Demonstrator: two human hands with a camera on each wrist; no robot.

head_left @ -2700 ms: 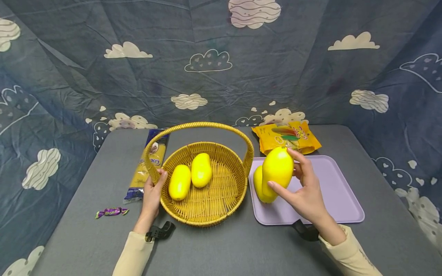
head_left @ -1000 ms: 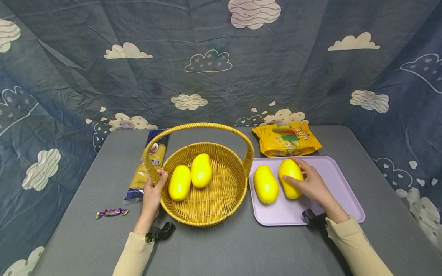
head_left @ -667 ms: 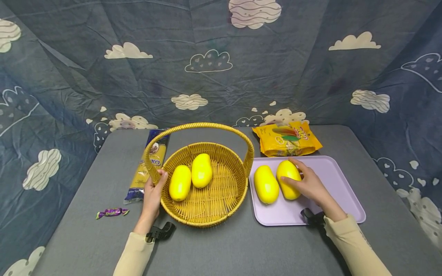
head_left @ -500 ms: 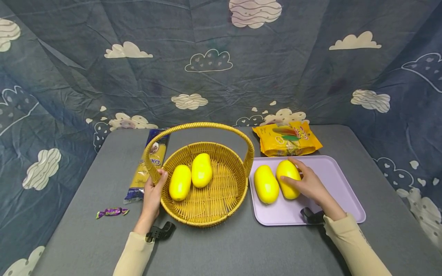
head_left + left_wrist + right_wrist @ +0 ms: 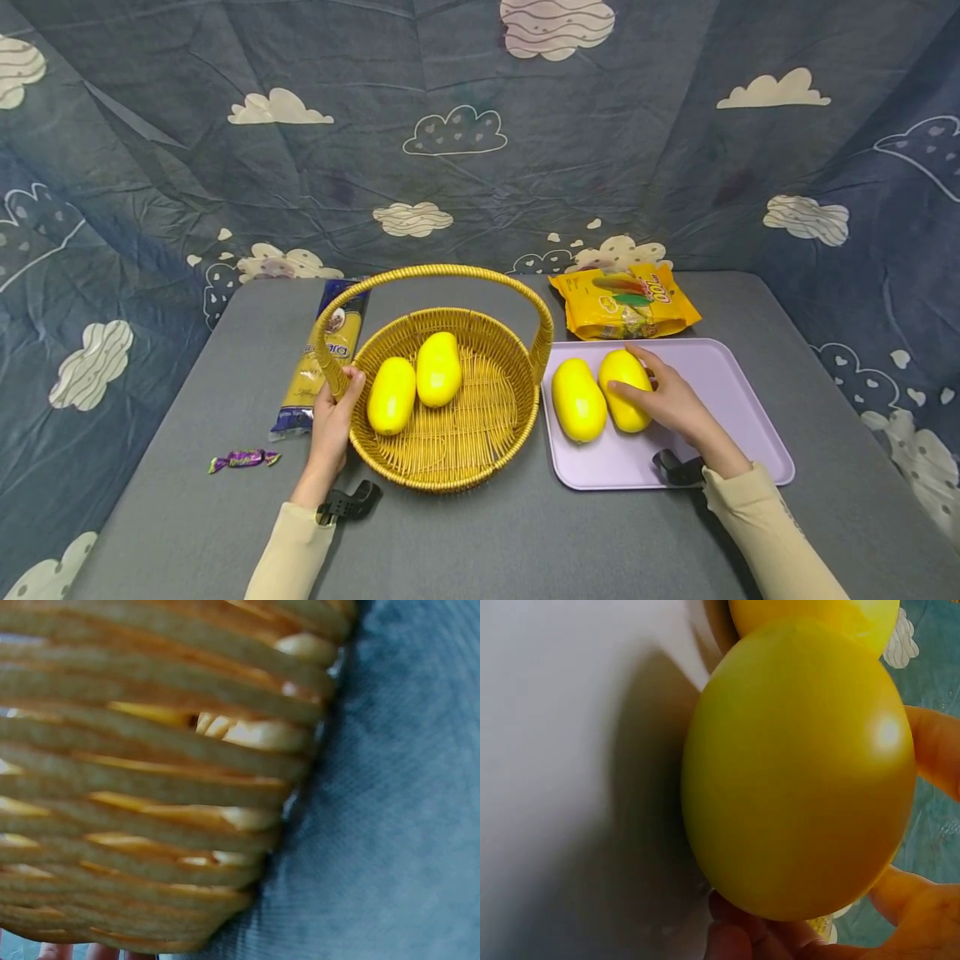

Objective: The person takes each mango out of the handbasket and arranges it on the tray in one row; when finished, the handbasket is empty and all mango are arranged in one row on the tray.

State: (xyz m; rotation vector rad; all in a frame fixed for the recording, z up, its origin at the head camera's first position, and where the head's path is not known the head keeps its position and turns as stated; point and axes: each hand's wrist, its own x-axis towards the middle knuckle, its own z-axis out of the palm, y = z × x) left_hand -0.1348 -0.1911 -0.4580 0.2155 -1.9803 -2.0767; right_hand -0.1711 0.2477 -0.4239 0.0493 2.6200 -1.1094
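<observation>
Grey tbl: L hand grips basket, R hand curled wide round ylw fruit on tray.

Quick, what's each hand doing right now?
Left hand: holding the wicker basket by its left side.
Right hand: holding the rightmost yellow fruit.

Wrinkled dark-blue cloth backdrop; pale cloud prints; grey tabletop.

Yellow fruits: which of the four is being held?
The fruit on the purple tray farther from the basket: the right hand holds it. No hand touches its tray neighbour or the two in the basket.
</observation>
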